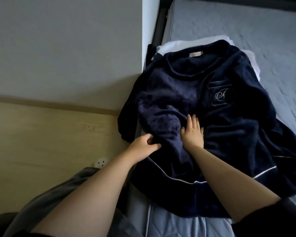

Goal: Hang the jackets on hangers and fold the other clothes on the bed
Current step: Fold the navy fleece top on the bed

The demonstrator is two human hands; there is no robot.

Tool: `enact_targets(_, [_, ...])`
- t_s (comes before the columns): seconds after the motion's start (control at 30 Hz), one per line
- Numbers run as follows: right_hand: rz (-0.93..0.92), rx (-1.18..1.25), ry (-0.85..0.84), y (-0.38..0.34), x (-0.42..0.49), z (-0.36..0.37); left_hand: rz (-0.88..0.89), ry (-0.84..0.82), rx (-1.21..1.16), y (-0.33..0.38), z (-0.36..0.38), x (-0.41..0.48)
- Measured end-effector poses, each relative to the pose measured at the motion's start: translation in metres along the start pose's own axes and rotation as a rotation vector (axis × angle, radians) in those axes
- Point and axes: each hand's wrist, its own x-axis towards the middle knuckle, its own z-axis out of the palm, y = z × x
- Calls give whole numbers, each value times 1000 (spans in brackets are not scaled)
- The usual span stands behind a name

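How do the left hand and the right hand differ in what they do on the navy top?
The left hand pinches a fold of the navy top near the bed's edge, fingers curled; the right hand lies flat and open on the middle of it. The left hand is nearer the wall side, the right nearer the chest pocket. Both touch the same garment.

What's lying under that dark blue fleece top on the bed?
Under the navy top, white fabric peeks out near the collar, on the grey mattress. What that fabric is stays hidden.

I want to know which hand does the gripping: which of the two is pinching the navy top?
The left hand pinches the navy top at its edge; the right hand lies flat, fingers spread.
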Motion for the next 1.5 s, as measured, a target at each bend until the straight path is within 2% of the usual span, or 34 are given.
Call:
enact_targets(0.1, [56, -28, -109, 4, -29, -4, 3, -97, 95, 9, 5, -7])
enact_targets(0.2, [133, -186, -209, 12, -58, 6, 11, -56, 211, 15, 7, -7])
enact_targets(0.3, [151, -255, -291, 10, -56, 10, -20, -61, 179, 12, 14, -7])
enact_targets(0.33, [157, -260, -320, 8, -50, 9, -54, -45, 92, 12, 16, -8])
enact_targets(0.4, [166, -247, -363, 6, -41, 7, -199, -16, -237, 14, 21, -10])
enact_targets(0.5, [169, -144, -382, 10, -39, 1, -424, -109, -632, 20, 25, -18])
enact_targets(0.6, [168, 20, -324, 15, -44, -6, -454, -253, -737, 23, 25, -32])
enact_targets(0.67, [149, 75, -279, 17, -47, -10, -478, -358, -710, 20, 16, -44])
enact_targets(0.77, [117, 71, -252, 15, -49, -15, -562, -506, -493, 5, -2, -64])
enact_targets(0.83, [109, 22, -256, 12, -54, -15, -609, -515, -201, -5, -11, -78])
enact_targets(0.87, [103, -8, -251, 10, -58, -15, -605, -434, -49, -9, -13, -84])
enact_targets(0.93, [83, -32, -222, 7, -68, -13, -545, -116, 182, -17, -11, -88])
enact_targets(1.03, [15, 16, -159, 7, -88, -13, -413, 341, 307, -14, -5, -93])
enact_targets(1.1, [-47, 82, -121, 10, -104, -18, -153, 478, 501, -5, 0, -93])
enact_targets(1.17, [-154, 61, 38, 17, -122, -24, 208, 529, 608, 10, 8, -94])
enact_targets(1.23, [-216, -73, 173, 28, -139, -31, 469, 402, 638, 30, 21, -103])
enact_targets(1.27, [-200, -151, 162, 36, -146, -35, 542, 271, 669, 38, 32, -107])
enact_targets(1.33, [-131, -244, 34, 54, -157, -42, 577, -5, 772, 49, 59, -115])
enact_targets(1.4, [-171, -207, -89, 75, -163, -51, 543, -195, 907, 50, 86, -119])
enact_targets(1.47, [-353, -214, -229, 93, -168, -57, 529, -258, 1128, 41, 105, -118])
enact_targets(1.5, [-435, -313, -313, 101, -172, -58, 534, -237, 1215, 37, 110, -117])
